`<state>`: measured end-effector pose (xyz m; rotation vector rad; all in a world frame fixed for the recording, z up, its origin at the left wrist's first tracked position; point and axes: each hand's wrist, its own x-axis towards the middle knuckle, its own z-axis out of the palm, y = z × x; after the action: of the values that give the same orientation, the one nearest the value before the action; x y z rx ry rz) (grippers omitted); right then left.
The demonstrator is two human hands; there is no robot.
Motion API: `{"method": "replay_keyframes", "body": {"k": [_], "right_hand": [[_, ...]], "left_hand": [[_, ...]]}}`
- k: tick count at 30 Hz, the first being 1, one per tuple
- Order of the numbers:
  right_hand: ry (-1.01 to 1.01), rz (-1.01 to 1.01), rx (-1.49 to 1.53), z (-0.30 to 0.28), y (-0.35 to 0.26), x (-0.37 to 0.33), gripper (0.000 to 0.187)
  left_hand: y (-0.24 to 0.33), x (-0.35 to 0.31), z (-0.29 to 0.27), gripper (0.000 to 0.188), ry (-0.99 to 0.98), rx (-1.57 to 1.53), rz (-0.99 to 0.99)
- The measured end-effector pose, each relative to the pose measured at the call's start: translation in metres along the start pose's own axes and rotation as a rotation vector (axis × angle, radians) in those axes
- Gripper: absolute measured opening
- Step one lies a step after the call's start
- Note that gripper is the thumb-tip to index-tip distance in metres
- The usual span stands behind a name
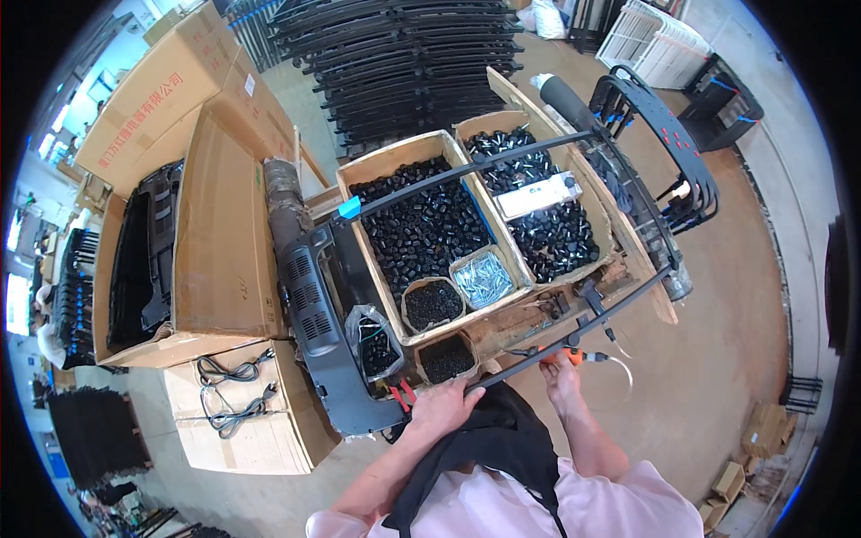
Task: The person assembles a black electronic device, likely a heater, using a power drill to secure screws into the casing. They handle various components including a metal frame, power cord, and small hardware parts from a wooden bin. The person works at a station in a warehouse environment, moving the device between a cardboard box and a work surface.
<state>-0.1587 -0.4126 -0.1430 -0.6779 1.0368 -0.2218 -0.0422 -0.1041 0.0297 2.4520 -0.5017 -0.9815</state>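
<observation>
A black tubular frame (529, 360) lies across the workbench, joined at its left to a dark grey vented plastic panel (309, 296). My left hand (444, 406) is closed on the frame's near bar beside the panel's near end; its fingertips are partly hidden. In my right hand (563, 380) is an orange power screwdriver (570, 355), its dark shaft pointing left at the near bar. A pale curved hose or cable trails from its right end. Red-handled pliers (404, 394) rest next to my left hand.
Wooden trays (344, 202) hold black caps and a small box of silver screws (484, 276). A white box (538, 195) lies on the right tray's parts. Large cartons (224, 233) stand left, with coiled black cables (235, 394) on one. Stacked black frames (404, 63) stand beyond.
</observation>
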Motion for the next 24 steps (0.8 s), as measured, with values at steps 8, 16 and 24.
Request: {"method": "replay_keyframes", "body": {"k": [8, 16, 24], "right_hand": [[-0.137, 0.426, -0.031, 0.034, 0.054, 0.097, 0.031], [-0.995, 0.259, -1.675, 0.038, -0.086, 0.010, 0.032], [-1.584, -0.290, -1.610, 0.249, -0.208, -0.003, 0.042]], "left_hand": [[0.025, 0.020, 0.003, 0.069, -0.014, 0.172, -0.293], [0.031, 0.024, 0.012, 0.065, -0.010, 0.183, -0.396], [0.030, 0.020, 0.016, 0.056, 0.126, 0.205, -0.431]]}}
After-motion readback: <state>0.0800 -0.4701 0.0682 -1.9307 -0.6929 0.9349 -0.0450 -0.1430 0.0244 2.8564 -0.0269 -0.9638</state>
